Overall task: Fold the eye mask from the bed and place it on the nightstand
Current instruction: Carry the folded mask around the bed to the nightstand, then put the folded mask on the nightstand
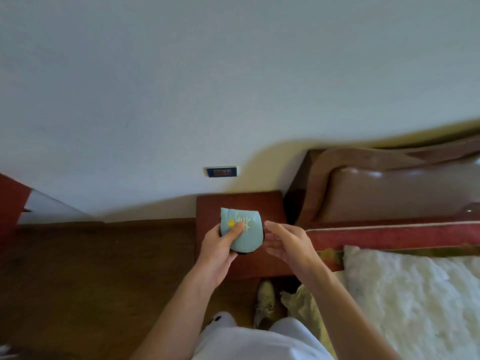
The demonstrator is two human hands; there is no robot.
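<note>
Your left hand (220, 252) pinches the folded eye mask (242, 231) above the nightstand (272, 203); your right hand (285, 244) hovers spread (touching nothing). Folding looks finished: next, lower and let go.

Folded pale-blue fabric eye mask (245, 233) sits over the square reddish wooden nightstand (272, 203), left hand (220, 252) beneath it, right hand (288, 246) just beside; white quilted bed (415, 294) lies right.
</note>
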